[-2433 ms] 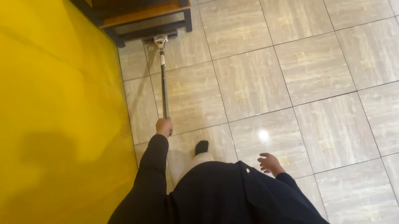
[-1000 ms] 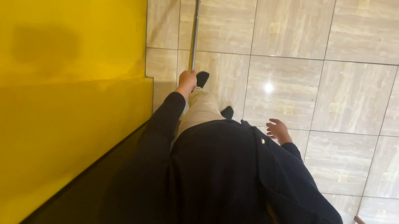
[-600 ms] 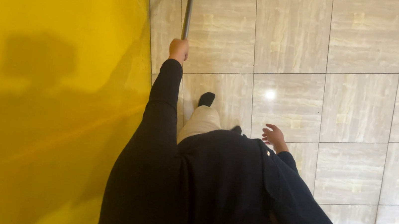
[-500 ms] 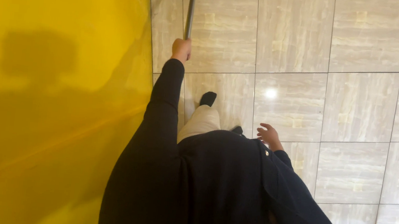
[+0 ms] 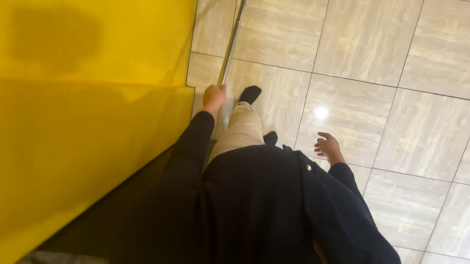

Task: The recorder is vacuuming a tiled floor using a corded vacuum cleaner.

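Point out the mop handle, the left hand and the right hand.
mop handle (image 5: 233,34), head view, middle of the metal shaft.
left hand (image 5: 214,98), head view, back of the fist gripping the handle.
right hand (image 5: 326,145), head view, back of the open, empty hand.

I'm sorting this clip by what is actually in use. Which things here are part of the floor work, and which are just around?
In use:
left hand gripping the mop handle
tiled floor

Just around:
right hand, open, holding nothing
yellow wall

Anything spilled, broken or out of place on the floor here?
Nothing stands out. The tiled floor shows no spill or damage, only a glare spot. The left hand grips the mop handle beside the yellow wall; the right hand hangs open, holding nothing.
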